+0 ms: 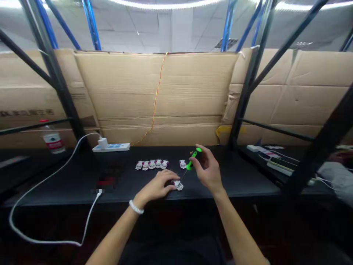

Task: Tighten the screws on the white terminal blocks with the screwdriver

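Note:
My right hand (pixel 207 167) is closed round a screwdriver (pixel 193 159) with a green and black handle. The thin shaft slants down to the left, its tip at a small white part (pixel 178 185) near the front of the black table. My left hand (pixel 162 183) pins that part between thumb and fingers, partly covering it. Just behind the screwdriver lies another small white and purple part (pixel 182 164). Several similar white parts (pixel 151 164) stand in a row further left. Their exact kind is too small to make out.
A white power strip (pixel 111 147) with a plugged-in charger (pixel 103 142) sits at the back left. Its white cable (pixel 33 186) loops over the table's front edge. A water bottle (pixel 53 140) stands far left. Dark rack posts (pixel 242 103) flank the table (pixel 237 180); another person's sleeve (pixel 336 178) shows far right.

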The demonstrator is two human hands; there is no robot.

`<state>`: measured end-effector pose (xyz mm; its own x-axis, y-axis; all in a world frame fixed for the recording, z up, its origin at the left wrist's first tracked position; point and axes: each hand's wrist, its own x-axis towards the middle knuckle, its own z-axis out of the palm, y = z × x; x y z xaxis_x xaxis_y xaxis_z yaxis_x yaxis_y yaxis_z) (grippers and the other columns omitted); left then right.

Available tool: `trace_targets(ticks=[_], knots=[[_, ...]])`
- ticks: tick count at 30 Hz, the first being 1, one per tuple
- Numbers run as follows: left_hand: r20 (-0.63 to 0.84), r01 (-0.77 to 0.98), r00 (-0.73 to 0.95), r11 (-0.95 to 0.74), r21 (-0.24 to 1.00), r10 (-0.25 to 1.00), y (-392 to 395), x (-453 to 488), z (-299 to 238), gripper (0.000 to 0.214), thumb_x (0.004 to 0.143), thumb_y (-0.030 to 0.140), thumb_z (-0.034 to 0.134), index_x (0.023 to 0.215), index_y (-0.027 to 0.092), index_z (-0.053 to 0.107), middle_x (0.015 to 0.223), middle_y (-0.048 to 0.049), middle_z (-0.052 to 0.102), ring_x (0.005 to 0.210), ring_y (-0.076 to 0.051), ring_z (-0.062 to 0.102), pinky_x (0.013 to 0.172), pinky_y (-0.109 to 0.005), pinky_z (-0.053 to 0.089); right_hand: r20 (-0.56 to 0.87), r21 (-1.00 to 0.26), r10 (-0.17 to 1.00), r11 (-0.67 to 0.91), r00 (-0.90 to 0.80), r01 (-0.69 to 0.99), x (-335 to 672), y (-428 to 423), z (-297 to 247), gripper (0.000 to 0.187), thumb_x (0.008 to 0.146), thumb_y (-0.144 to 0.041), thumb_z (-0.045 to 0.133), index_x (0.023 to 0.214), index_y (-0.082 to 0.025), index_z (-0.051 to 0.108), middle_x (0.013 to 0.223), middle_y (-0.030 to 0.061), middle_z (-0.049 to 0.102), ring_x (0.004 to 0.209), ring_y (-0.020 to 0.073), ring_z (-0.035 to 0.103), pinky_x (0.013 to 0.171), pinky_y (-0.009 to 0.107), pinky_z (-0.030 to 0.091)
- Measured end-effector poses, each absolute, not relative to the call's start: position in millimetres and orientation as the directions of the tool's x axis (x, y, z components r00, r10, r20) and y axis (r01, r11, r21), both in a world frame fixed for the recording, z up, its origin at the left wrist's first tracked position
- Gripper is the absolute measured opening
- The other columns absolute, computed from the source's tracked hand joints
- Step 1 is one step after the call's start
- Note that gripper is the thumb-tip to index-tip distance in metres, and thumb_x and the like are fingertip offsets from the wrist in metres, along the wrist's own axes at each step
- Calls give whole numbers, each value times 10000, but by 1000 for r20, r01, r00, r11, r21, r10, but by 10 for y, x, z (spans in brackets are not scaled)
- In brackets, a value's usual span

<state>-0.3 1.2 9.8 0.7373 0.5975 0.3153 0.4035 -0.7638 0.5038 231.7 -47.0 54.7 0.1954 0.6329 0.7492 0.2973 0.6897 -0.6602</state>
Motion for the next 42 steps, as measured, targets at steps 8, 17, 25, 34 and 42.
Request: trace_targets(ticks=[8,17,25,34,42], knots=[[341,384,730,-767,514,593,27,30,85,266,980,235,749,1246,246,759,1299,-75,767,1283,-285,636,1173,-455,421,765,-638,622,694,169,334,2311,-482,547,457,953,-415,751,1368,-249,655,1085,76,788,967,243,796,857,393,686],[342,394,725,-767,506,598,32,74,74,282,966,182,751,1241,241,759,1306,-71,765,1284,-286,638,1172,-457,421,773,-623,613,683,164,382,2332,-465,535,463,957,-413,747,1377,-245,649,1079,72,786,951,236,794,860,387,680],[341,397,721,-763,510,603,18,68,74,289,968,186,751,1253,235,754,1319,-75,761,1290,-283,636,1176,-455,425,780,-611,607,685,153,396,2327,-481,537,472,950,-402,756,1380,-239,651,1074,71,789,945,241,799,865,402,683],[353,397,726,-779,486,590,0,61,44,276,1013,237,707,1287,242,746,1330,-82,757,1299,-282,626,1171,-458,415,775,-612,628,718,73,332,2266,-555,543,518,1014,-356,673,1503,-302,511,1139,62,764,968,231,788,895,428,688],[368,385,728,-789,478,578,0,63,47,261,998,225,718,1254,249,761,1313,-83,762,1274,-286,639,1150,-453,427,792,-598,610,775,7,204,2152,-579,496,342,1046,-338,618,1379,-317,540,1285,86,687,941,200,780,826,383,683]])
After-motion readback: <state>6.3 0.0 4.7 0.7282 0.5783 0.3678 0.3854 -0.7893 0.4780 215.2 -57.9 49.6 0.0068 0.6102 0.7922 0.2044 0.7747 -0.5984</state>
